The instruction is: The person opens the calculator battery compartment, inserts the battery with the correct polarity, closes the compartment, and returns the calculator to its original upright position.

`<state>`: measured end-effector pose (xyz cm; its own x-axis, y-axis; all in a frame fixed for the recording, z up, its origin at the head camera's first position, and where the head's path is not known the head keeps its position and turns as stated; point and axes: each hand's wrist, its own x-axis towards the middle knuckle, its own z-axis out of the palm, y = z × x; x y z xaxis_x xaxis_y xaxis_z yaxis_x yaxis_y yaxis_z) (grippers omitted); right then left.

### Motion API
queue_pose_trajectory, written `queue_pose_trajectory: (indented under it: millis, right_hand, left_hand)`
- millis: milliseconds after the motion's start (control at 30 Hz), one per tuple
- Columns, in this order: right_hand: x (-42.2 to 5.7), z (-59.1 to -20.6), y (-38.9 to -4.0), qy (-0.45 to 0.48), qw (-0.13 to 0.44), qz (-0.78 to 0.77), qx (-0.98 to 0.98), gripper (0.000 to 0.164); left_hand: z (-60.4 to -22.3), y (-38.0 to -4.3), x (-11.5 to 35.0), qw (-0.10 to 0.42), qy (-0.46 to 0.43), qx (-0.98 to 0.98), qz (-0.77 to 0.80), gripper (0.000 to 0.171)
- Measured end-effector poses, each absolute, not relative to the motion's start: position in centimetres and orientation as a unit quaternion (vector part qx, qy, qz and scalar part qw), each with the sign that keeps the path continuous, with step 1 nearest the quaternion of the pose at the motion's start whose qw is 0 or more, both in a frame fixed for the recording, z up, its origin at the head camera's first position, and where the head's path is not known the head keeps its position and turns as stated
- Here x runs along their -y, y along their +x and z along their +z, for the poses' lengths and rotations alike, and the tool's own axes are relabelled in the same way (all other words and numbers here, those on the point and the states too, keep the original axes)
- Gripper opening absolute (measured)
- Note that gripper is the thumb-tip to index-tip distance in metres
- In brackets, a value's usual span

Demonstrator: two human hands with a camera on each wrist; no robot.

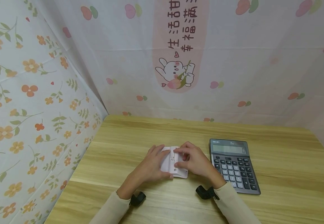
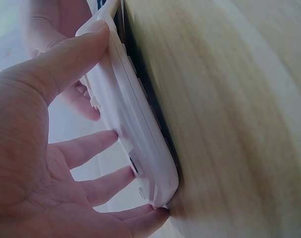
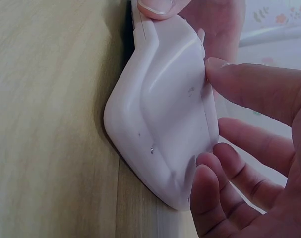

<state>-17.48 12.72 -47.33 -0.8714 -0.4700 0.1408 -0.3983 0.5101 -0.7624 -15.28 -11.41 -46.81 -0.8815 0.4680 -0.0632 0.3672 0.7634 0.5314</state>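
A small white calculator (image 1: 182, 173) lies back side up on the table, its back sloping up to a ridge. My left hand (image 1: 152, 166) holds it across the body, thumb on the near edge and fingers at the far edge. At the ridge, my right hand (image 1: 196, 162) pinches a narrow white battery cover (image 1: 174, 158) between thumb and fingers. A small clip (image 3: 202, 37) on the cover sticks out in the right wrist view. Small screw holes show in the calculator's back. The inside of the compartment is hidden by the fingers.
A larger grey desk calculator (image 1: 236, 166) lies face up just right of my right hand, its lower left part behind the forearm. The wooden table (image 1: 117, 146) meets a patterned cloth (image 1: 229, 102) at the back and a flowered cloth (image 1: 39, 109) at the left.
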Motion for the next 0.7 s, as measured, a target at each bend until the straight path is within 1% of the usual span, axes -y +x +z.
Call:
queue_pose_trajectory:
  millis: [400, 700]
  right_hand:
    - [-12.68, -47.38, -17.65, -0.231, 0.031, -0.432, -0.871, 0.034]
    - [-12.7, -47.4, -17.66, -0.233, 0.031, -0.434, -0.87, 0.03]
  left_hand:
    - [-46.86, -15.29, 11.47, 0.097, 0.222, -0.933, 0.267, 0.092]
    - [-46.84, -15.27, 11.45, 0.095, 0.222, -0.933, 0.266, 0.093]
